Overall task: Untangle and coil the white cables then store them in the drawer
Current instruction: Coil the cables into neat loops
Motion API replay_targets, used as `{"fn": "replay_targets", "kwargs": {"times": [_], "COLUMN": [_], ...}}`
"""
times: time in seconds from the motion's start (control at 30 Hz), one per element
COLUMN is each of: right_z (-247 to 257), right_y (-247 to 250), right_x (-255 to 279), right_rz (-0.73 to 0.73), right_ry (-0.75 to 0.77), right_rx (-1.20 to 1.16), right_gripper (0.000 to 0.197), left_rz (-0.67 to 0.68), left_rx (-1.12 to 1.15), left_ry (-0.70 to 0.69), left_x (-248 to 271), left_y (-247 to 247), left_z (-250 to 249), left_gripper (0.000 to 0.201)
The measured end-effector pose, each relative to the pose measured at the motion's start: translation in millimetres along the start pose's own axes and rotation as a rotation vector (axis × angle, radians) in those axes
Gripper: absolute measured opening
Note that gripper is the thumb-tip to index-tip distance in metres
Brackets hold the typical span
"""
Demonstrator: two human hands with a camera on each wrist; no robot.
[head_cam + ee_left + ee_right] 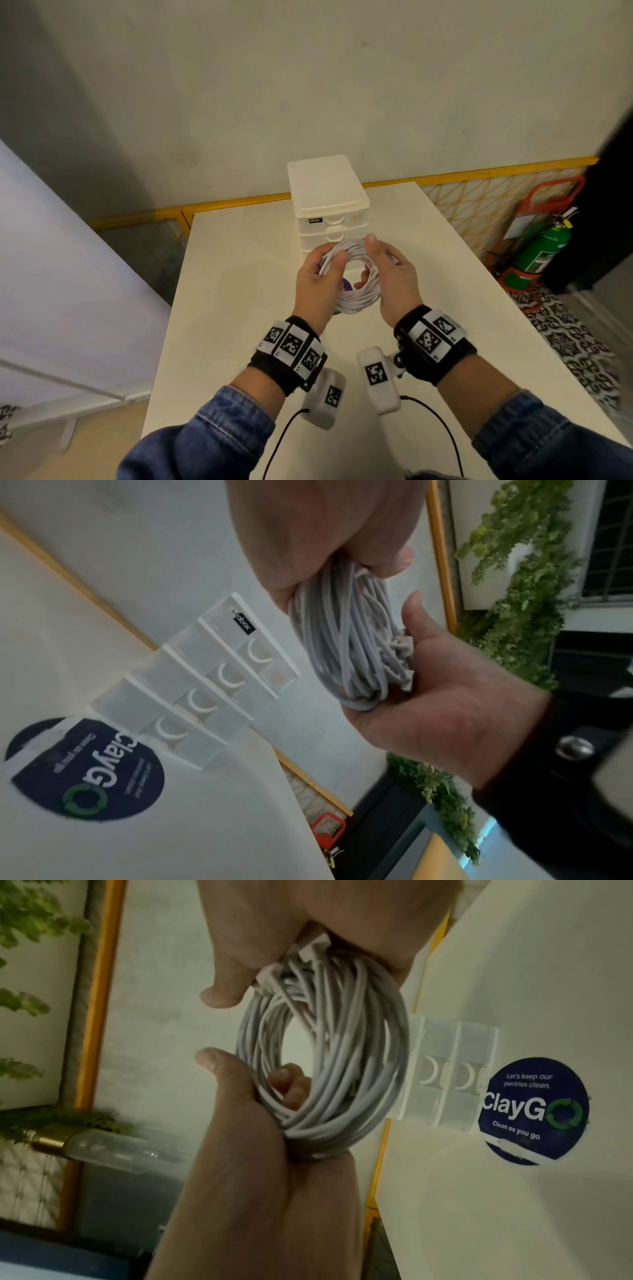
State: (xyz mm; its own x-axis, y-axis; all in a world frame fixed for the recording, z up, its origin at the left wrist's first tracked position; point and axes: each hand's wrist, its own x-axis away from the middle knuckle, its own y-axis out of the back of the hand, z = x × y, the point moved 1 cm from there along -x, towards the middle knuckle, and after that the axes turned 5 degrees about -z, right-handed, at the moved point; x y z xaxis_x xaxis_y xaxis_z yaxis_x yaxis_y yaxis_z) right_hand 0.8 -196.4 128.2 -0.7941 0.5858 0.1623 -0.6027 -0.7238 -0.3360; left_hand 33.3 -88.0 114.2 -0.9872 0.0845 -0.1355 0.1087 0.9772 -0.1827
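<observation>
The white cables point(359, 301) are wound into one round coil that I hold above the table in front of the drawer unit point(325, 192). My left hand point(315, 281) grips the coil's left side, thumb on top. My right hand point(397, 274) grips the right side, thumb over the top, where the white plug ends sit. The left wrist view has the coil point(342, 647) between my left hand point(308, 534) and my right palm point(445, 718). From the right wrist, the coil point(342, 1069) hangs between my right hand point(325, 907) and left hand point(246, 1137). All drawers point(212, 674) look closed.
The white table point(239, 308) carries a round dark-blue sticker point(534, 1110) just in front of the drawer unit point(452, 1069). A yellow-framed mesh rail point(479, 202) runs behind the table. A green fire extinguisher point(541, 257) stands on the floor to the right.
</observation>
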Motion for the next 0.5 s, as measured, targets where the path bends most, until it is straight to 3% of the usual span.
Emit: {"fn": "replay_targets", "kwargs": {"times": [0.17,0.33,0.43,0.5], "right_z": [3.4,10.7,23.5,33.8], "right_y": [1.6,1.9,5.5,5.8], "right_x": [-15.7,-46.5,-82.5,-109.7], "right_rz": [-0.034,-0.059,0.0,0.091], "right_ry": [-0.033,-0.016,0.059,0.152], "right_rx": [-0.016,0.023,0.195,0.42], "right_gripper": [0.022,0.021,0.026,0.029], "left_rz": [-0.065,-0.093,-0.023,-0.047], "left_rx": [-0.057,-0.058,-0.051,-0.099], "left_ry": [0.02,0.024,0.037,0.092], "left_x": [-6.0,-21.7,-33.2,-47.8], "left_y": [-16.8,-35.1,-44.5,-44.3], "left_z": [10.0,19.6,20.2,27.3], "left_gripper": [0.012,0.013,0.022,0.035]}}
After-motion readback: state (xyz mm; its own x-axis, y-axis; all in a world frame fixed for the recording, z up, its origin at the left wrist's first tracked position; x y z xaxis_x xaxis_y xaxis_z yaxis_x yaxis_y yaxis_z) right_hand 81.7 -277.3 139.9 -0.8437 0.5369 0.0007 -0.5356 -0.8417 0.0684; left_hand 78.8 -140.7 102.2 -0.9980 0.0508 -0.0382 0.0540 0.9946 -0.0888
